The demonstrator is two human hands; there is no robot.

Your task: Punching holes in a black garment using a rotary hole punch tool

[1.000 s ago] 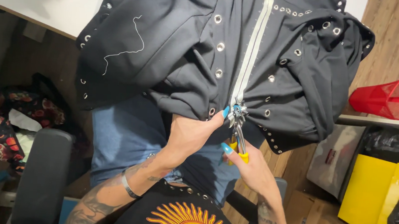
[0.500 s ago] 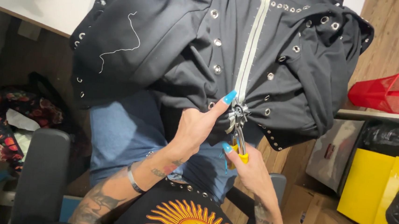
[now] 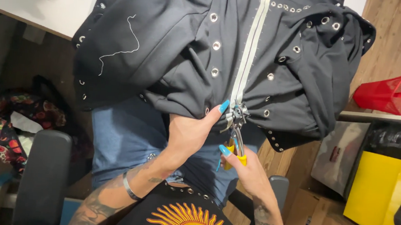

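Seen from above: right hand [image 3: 248,170] is closing around yellow-handled pliers [image 3: 236,145], tips biting the zip's bottom end [image 3: 234,114]. Left hand [image 3: 189,133] is pinching the hem of a black eyelet-studded jacket [image 3: 186,45] just beside the zip w/ thumb & fingers. Jacket is hanging off a white table [image 3: 52,8] onto the person's lap. Red mesh basket [image 3: 390,95] is lying on the floor, far right.

- A black garment [image 3: 176,54] studded with silver eyelets is hanging off the table edge, spreading up and outward from the grip.
- Its pale grey zipper [image 3: 249,50] is running straight up from the pliers' tips.
- Yellow-handled pliers [image 3: 236,145] are pointing upward, metal tips biting the zipper's bottom end just above the grip.
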